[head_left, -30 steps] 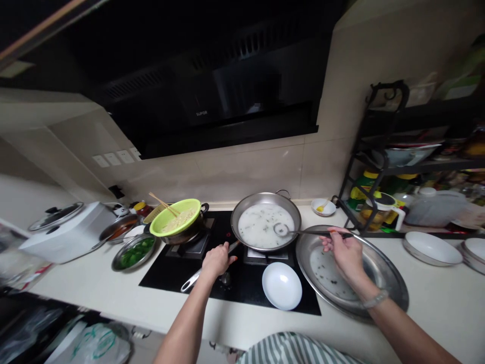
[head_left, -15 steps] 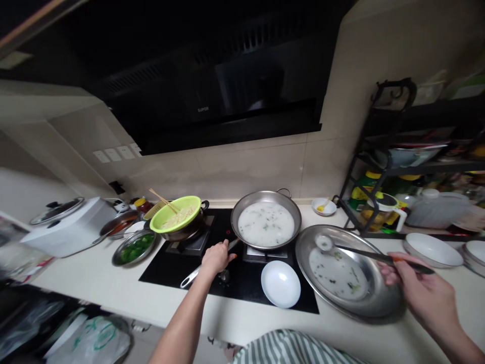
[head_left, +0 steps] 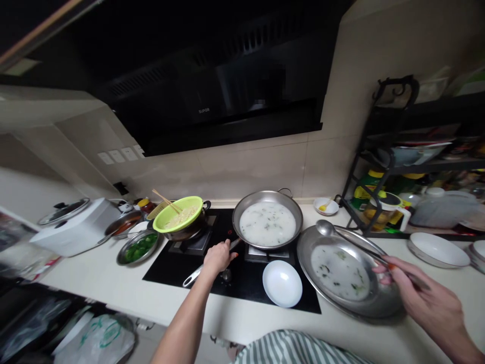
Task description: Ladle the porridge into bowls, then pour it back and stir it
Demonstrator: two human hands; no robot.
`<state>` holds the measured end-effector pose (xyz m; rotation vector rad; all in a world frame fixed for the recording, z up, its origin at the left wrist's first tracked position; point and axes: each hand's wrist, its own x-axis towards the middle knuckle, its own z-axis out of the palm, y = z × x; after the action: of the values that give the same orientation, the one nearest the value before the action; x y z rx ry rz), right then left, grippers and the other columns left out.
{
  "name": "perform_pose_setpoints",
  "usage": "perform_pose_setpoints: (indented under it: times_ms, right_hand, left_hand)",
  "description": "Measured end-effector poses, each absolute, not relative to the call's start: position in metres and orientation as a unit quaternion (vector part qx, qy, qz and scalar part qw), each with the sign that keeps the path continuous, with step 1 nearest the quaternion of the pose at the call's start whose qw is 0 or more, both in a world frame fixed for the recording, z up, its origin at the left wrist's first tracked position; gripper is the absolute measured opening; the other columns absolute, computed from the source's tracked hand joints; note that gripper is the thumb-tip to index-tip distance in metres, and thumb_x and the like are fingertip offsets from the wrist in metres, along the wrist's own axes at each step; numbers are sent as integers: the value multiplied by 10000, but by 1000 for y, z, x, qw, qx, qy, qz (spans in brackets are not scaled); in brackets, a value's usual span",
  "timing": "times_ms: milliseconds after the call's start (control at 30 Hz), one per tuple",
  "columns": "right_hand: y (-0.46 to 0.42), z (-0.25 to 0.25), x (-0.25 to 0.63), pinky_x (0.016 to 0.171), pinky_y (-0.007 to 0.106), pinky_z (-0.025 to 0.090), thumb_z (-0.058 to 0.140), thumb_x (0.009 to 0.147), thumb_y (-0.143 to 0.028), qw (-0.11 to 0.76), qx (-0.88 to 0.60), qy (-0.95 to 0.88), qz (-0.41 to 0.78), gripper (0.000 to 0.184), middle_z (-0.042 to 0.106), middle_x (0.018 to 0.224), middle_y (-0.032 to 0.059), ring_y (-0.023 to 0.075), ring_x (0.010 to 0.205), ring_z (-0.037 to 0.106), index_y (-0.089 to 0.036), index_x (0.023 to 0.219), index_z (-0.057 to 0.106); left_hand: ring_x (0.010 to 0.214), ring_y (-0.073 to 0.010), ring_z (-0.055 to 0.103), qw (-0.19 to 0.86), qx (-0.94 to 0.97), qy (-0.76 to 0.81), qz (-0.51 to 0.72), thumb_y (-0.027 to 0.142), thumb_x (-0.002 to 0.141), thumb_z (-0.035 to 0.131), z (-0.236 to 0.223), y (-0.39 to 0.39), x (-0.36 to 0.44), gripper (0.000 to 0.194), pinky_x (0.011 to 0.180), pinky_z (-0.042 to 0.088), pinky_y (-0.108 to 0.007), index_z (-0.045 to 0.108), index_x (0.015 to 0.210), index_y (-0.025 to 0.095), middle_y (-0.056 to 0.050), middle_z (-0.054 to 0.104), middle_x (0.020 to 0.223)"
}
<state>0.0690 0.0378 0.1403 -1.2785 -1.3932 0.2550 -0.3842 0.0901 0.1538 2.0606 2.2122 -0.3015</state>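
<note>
My left hand (head_left: 219, 258) is wrapped round the long handle of a steel wok (head_left: 238, 207), which sits on the right burner. White milky soup with green bits (head_left: 267, 225) fills much of the wok. My right hand (head_left: 426, 293) grips a ladle (head_left: 325, 227) by its dark handle. The ladle's head is over the far left rim of a wide steel basin (head_left: 382, 288); whether it touches the rim I cannot tell. In the basin lies more whitish soup with green and dark bits. A white bowl (head_left: 282, 284) stands on the cooktop's front edge, between wok and basin.
A lime-green colander (head_left: 161, 222) of noodles with chopsticks rests on a pot at the left burner. Beside it is a steel dish of greens (head_left: 138, 249). A small white dish (head_left: 326, 206) lies behind the basin. A black rack (head_left: 359, 192) stands right; a range hood (head_left: 227, 121) hangs above.
The ladle's head has moved from over the basin's soup up and back toward the far rim, and it is tipped differently. My left hand keeps its hold on the wok handle.
</note>
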Motion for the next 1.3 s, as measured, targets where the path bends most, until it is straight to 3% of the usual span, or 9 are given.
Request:
perform_pose_setpoints:
  times_ms: [133,300,600,800,933,1300]
  right_hand:
    - [56,164,24,686,399,594,638,762,-420,648,-546,-486,214,241,629,536,32,267,631,700,-241,922,651]
    - [93,154,-20,542,343,550,629,747,-478,621,-508,-523,287,310,691,656,41,196,493,627,-224,924,646]
    - [125,133,-53,524,328,534,584,802,-484,577,-473,-590,308,304,687,629,27,191,489,634,-208,917,641]
    - [132,135,-51,555,352,544,625,769,-508,629,-496,-484,352,331,664,558,20,215,496,651,-203,895,606]
    - [134,142,-44,488,334,527,678,714,-492,660,-503,-413,375,326,639,526,22,243,534,676,-205,848,597]
    - [126,158,-35,453,315,511,684,698,-403,672,-501,-388,383,220,656,555,36,219,503,652,-226,807,612]
  left_hand:
    - [1004,-302,684,54,674,731,-95,467,928,465,155,90,-383,373,803,516,-388,534,1157,181,-148,696,1090]
    - [1012,-295,682,47,675,730,-93,462,942,437,155,89,-381,365,806,512,-382,529,1157,181,-147,687,1110]
    - [1004,-303,681,33,680,728,-77,458,923,478,148,88,-384,372,793,517,-394,533,1159,175,-143,686,1102]
    - [1011,-307,679,36,679,729,-79,467,915,492,149,88,-383,388,793,519,-393,531,1170,177,-141,685,1110]
    - [1022,-306,677,43,677,731,-82,465,916,489,152,88,-382,386,806,516,-395,529,1171,177,-144,683,1118]
    - [1013,-305,678,44,678,729,-82,464,907,503,150,89,-384,383,801,515,-392,529,1171,188,-138,683,1108]
